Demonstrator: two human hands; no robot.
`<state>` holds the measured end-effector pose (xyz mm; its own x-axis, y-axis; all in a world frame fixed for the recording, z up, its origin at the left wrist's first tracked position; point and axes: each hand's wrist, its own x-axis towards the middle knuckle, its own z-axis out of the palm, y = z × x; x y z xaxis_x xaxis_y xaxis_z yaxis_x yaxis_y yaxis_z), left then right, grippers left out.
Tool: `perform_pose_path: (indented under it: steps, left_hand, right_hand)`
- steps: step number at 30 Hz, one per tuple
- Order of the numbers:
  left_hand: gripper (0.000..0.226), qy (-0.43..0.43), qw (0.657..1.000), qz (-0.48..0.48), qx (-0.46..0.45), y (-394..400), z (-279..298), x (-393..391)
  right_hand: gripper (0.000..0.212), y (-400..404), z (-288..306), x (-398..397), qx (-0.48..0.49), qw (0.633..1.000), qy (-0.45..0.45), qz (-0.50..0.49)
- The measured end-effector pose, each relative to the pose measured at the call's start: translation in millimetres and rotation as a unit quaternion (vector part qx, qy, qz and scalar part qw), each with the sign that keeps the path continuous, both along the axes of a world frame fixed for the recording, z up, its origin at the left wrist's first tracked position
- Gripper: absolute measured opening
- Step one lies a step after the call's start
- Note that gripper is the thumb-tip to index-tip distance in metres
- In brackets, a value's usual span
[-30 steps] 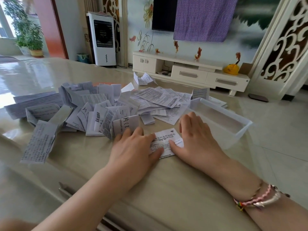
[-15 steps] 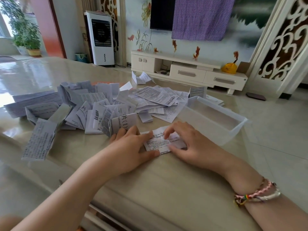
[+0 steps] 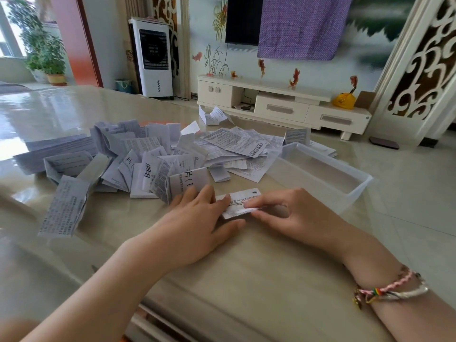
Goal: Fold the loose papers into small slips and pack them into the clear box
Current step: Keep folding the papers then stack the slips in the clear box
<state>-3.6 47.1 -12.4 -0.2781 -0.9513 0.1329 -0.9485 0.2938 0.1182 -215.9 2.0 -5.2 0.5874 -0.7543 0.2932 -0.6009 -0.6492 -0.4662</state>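
- Leaflet (image 3: 240, 202) lay on the desk (image 3: 246, 280), between the loose paper pile (image 3: 148, 159) and the clear box (image 3: 320, 169).
- Left hand (image 3: 197, 225) pressed it flat, fingers straight.
- Right hand (image 3: 288, 213) pinched its near edge, fingers curled.
- Paper appeared thin, light and limp; best taken at the edges, creased against the desk.

Glossy, smooth stone-look table (image 3: 246, 280) reflecting light, thin matt printed paper slips (image 3: 138, 164) creased at its far edge, clear smooth plastic box (image 3: 345, 193), woven cord bracelet (image 3: 392, 287).
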Motion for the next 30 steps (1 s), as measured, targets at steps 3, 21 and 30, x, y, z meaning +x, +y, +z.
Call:
perform_pose_path:
  steps: [3, 21, 30]
  left_hand:
    - [0.073, 0.027, 1.000, -0.001, 0.005, 0, 1, 0]
    - [0.024, 0.123, 0.982, 0.104, -0.094, -13, -6, -14]
    - [0.039, 0.050, 0.995, 0.050, -0.070, -7, -6, -6]
  right_hand:
    - [0.012, -4, 1, 5, 0.015, 0.999, -0.042, -0.008]
    - [0.016, -30, -14, 24, -0.047, 0.991, 0.032, -0.121]
    - [0.037, -14, -13, 9, -0.059, 0.996, 0.059, 0.012]
